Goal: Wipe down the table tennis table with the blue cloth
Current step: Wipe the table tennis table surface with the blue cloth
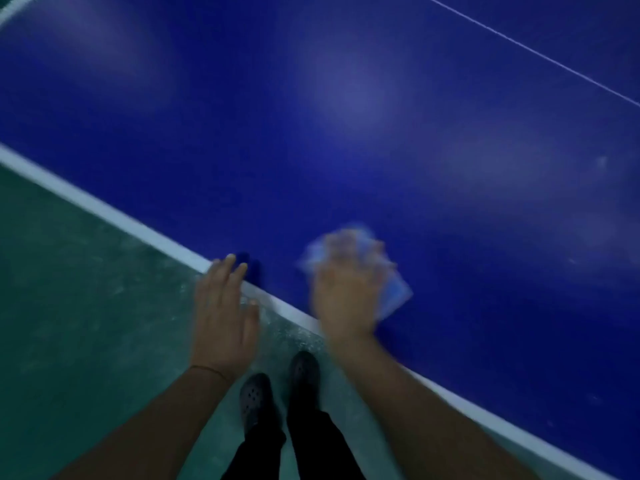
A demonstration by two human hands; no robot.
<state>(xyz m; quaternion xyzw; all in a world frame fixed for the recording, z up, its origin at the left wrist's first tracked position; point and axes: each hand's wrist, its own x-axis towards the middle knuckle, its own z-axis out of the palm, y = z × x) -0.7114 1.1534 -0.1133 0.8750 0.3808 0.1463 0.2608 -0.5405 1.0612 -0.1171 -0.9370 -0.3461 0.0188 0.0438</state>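
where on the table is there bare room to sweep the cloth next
Bare blue surface runs from the blue cloth out to the thin white line at upper right, and leftward along the white edge stripe. It is crowded only at the near edge, where the left hand and right hand sit.

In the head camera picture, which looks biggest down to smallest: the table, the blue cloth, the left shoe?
1. Table, by far.
2. Blue cloth and left shoe: look alike; the cloth is blurred and partly under the right hand.
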